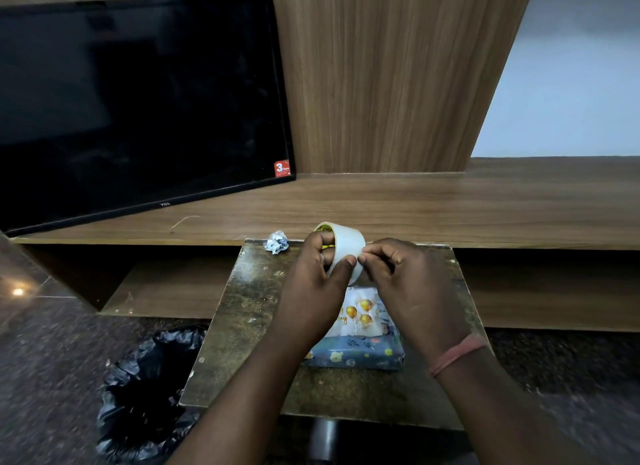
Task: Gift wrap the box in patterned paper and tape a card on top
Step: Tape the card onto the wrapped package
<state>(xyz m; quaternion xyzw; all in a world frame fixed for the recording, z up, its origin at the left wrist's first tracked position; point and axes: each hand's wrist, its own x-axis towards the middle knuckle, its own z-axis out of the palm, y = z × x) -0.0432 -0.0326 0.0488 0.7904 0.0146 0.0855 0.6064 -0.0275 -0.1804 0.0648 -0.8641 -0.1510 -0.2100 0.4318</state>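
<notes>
Grip: left hand [313, 284] holding tape roll [341, 248] with fingers through its core, right hand [403, 284] pinching at the roll's edge, both raised at frame centre above the wrapped box [356, 355], card [360, 310] resting on top, apparently not yet taped, lower centre on small table [242, 326]

Wrapped box [356, 355] on small counter [242, 326] at frame centre, card [360, 312] on top; tape roll [343, 246] above it; crumpled paper [276, 242] upper left; bin bag [145, 395] lower left; TV [138, 101] upper left.
</notes>
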